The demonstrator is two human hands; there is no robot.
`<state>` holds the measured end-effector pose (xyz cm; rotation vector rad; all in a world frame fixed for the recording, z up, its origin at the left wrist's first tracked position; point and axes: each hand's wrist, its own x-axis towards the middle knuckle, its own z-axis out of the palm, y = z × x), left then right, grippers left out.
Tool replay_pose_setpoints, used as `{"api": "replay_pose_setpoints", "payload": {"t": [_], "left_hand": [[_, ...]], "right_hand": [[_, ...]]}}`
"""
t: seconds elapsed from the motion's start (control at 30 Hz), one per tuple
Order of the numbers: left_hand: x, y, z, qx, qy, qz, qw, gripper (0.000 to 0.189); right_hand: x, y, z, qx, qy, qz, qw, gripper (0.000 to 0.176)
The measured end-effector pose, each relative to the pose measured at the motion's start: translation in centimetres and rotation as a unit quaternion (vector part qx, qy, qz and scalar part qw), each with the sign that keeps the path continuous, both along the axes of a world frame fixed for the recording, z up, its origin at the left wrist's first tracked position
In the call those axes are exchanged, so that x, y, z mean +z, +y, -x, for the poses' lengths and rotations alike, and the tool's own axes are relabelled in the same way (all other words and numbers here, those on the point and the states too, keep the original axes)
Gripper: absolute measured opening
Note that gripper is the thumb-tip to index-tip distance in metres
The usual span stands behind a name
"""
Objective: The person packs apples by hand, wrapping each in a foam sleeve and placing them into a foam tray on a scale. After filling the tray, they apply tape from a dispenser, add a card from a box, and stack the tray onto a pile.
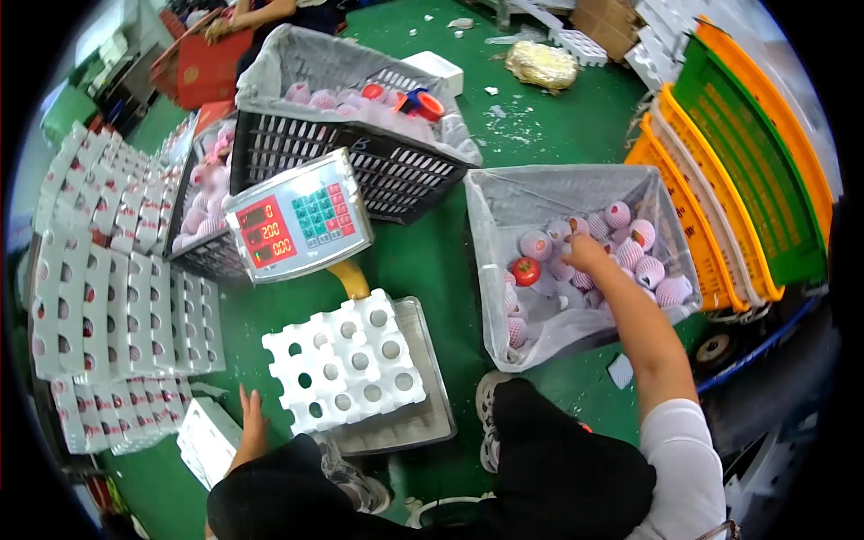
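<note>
My right hand (pixel 585 255) reaches into a plastic-lined crate (pixel 493 297), its fingers bent down among several round fruits in pink foam nets (pixel 648 270). The fingertips are partly hidden, so what they grip does not show clearly. Just left of that hand, a bare red fruit (pixel 526 271) lies in the same crate. My left hand (pixel 253 423) has its fingers stretched out and apart, beside a white foam box (pixel 209 443) on the floor. A white foam tray with round holes (pixel 346 360) rests on the scale platform (pixel 418 409) between my hands.
The scale's display (pixel 301 219) reads 0, 2.00 and 0.00. Behind it stands a black crate (pixel 297 148) of netted fruit with a tape dispenser (pixel 421 105). Filled foam trays (pixel 126 306) are stacked left; orange and green crates (pixel 747 171) stand right. Another person's arm (pixel 256 16) shows behind.
</note>
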<state>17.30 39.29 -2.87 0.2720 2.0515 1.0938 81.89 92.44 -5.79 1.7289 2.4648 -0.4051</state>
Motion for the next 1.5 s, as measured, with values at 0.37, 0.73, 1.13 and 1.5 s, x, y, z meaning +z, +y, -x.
{"api": "replay_pose_setpoints", "payload": {"t": [0.37,0.73,1.13,1.5], "left_hand": [[-0.2,2.8,-7.6,-0.225,0.045,0.005,0.973,0.1],[15.3,13.5,-10.5,-0.444,0.112,-0.121,0.881,0.059],[2.6,6.6,-9.5,-0.263,0.394,0.069,0.878,0.095],[-1.2,5.2,-8.1,-0.34,0.355,0.009,0.87,0.104]], "right_hand": [[4.4,0.5,1.6,-0.17,0.38,0.363,0.834,0.066],[24.1,-11.9,24.7,-0.006,0.456,0.652,0.605,0.062],[9.5,-22.2,38.1,0.427,0.134,-0.03,0.894,0.047],[0.1,-24.5,37.0,0.471,0.011,-0.32,0.822,0.044]]}}
